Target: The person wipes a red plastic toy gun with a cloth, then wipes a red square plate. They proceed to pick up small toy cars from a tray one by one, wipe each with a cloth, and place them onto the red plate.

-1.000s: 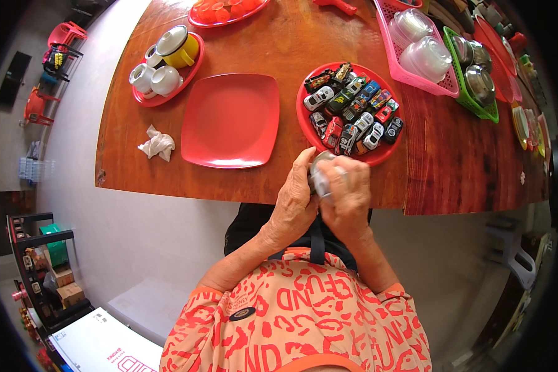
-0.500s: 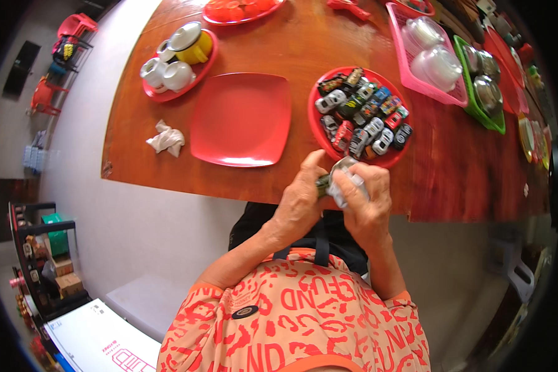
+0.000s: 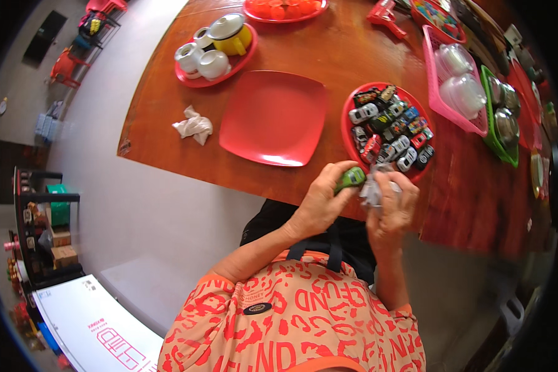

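Observation:
Between thumb and fingers, my left hand (image 3: 322, 197) grips a green toy car (image 3: 351, 178) at the table's near edge. Close beside it, my right hand (image 3: 390, 208) is closed on a crumpled pale grey cloth (image 3: 373, 191), which looks slightly blurred. Just beyond both hands lies a round red plate (image 3: 348, 127) heaped with several toy cars (image 3: 394, 127) in silver, black, red and blue. A square red plate (image 3: 273, 118) with nothing on it lies to the left of them.
A crumpled white tissue (image 3: 194, 126) lies left of the square plate. Behind it, a red oval tray (image 3: 244, 57) bears white cups and a yellow lidded pot (image 3: 232, 36). Pink (image 3: 441, 99) and green (image 3: 501, 147) baskets of bowls stand at the right. A red toy gun (image 3: 387, 18) lies far back.
The green car now shows clearly in my left hand, apart from the cloth in my right hand. The view has shifted, so the table things appear farther right.

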Action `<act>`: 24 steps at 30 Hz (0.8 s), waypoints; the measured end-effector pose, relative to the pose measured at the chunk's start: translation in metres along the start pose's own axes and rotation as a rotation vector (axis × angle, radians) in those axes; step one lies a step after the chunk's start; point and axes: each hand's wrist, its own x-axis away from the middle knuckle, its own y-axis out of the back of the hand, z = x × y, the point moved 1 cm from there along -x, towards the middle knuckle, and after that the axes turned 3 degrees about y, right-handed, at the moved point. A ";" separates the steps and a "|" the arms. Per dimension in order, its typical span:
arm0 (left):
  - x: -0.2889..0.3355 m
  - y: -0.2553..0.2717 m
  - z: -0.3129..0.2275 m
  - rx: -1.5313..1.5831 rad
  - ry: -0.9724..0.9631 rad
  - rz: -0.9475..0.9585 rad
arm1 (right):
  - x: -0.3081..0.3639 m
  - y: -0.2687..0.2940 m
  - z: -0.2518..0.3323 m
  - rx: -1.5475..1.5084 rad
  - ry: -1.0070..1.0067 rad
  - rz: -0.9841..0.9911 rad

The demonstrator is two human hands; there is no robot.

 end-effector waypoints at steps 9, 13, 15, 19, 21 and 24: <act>-0.003 -0.010 0.009 1.013 0.355 0.080 | 0.002 -0.015 0.004 -0.004 0.124 0.187; -0.002 -0.009 0.014 0.902 0.412 0.029 | 0.009 -0.014 0.015 0.044 0.250 0.254; -0.004 -0.009 0.021 0.978 0.395 0.011 | 0.011 -0.008 0.015 -0.080 0.217 0.351; -0.005 -0.003 0.022 1.040 0.388 0.041 | 0.008 0.005 0.004 -0.407 0.135 0.374; -0.007 -0.008 0.015 1.105 0.352 0.043 | -0.002 0.010 0.004 -0.376 0.015 0.179; -0.006 -0.013 0.015 1.217 0.315 0.091 | 0.002 -0.006 0.003 -0.093 0.002 0.128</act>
